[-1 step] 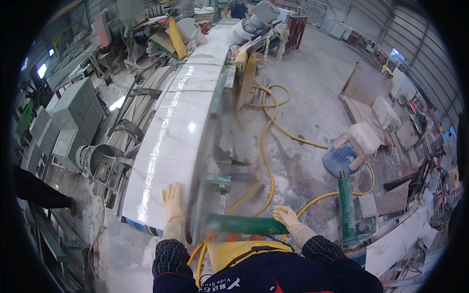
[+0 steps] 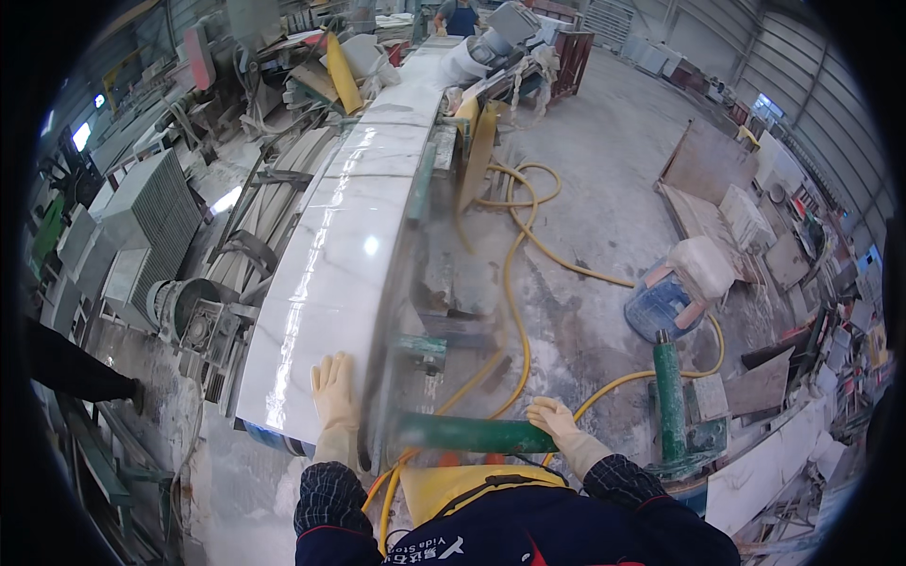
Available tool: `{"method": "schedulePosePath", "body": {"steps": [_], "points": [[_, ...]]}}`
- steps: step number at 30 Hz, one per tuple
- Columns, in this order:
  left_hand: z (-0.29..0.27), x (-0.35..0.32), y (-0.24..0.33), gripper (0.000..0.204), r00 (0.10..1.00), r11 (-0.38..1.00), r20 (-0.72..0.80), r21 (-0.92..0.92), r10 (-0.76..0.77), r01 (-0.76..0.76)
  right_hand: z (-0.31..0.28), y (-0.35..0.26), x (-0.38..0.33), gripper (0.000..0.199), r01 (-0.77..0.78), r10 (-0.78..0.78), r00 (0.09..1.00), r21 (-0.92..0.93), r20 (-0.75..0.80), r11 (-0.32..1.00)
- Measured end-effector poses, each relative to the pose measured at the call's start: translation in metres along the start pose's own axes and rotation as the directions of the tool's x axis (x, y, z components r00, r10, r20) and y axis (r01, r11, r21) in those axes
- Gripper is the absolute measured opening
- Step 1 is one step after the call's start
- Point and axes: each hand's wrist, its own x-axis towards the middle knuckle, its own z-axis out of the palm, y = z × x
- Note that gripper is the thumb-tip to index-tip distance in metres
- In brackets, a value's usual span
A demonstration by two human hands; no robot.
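Stone slabs (image 2: 307, 330), glossy white with fine grey veins, run end to end away from the worker, ahead and to the left. From where I stand, the left hand (image 2: 334, 394), in a cream rubber glove, rests palm down by the near end's right edge, fingers stretched forward and slightly apart, clamped on nothing. The right hand (image 2: 559, 421), gloved alike, is at the right end of a thick green horizontal tube (image 2: 477, 434); its fingers point leftward, but I cannot tell whether they grip it. Beyond, a long yellow rubber hose (image 2: 515, 283) loops over the dusty grey floor (image 2: 585, 226) towards a blue-and-whitish rounded container (image 2: 662, 307).
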Motion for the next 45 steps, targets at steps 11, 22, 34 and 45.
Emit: {"method": "schedulePosePath", "body": {"steps": [11, 22, 34, 45], "points": [[-0.002, -0.007, -0.001, 0.049, 1.0, 1.0, 0.016, 0.007, -0.017, 0.017, 0.005, -0.005, -0.005, 0.038, 0.001, -0.001, 1.0, -0.009, -0.018, 1.0], [-0.004, -0.015, 0.001, 0.035, 0.999, 1.0, -0.053, -0.017, -0.011, 0.011, 0.004, -0.004, -0.002, 0.038, 0.001, -0.002, 1.0, -0.046, -0.01, 0.999], [-0.006, -0.022, -0.001, 0.043, 0.999, 0.999, -0.01, -0.013, -0.039, 0.039, 0.007, -0.008, -0.005, 0.037, -0.003, 0.002, 1.0, -0.063, -0.022, 0.998], [-0.01, -0.028, -0.001, 0.045, 0.999, 1.0, 0.005, 0.002, -0.032, 0.032, -0.001, 0.005, 0.002, 0.035, 0.022, -0.022, 0.999, 0.009, -0.032, 1.0]]}}
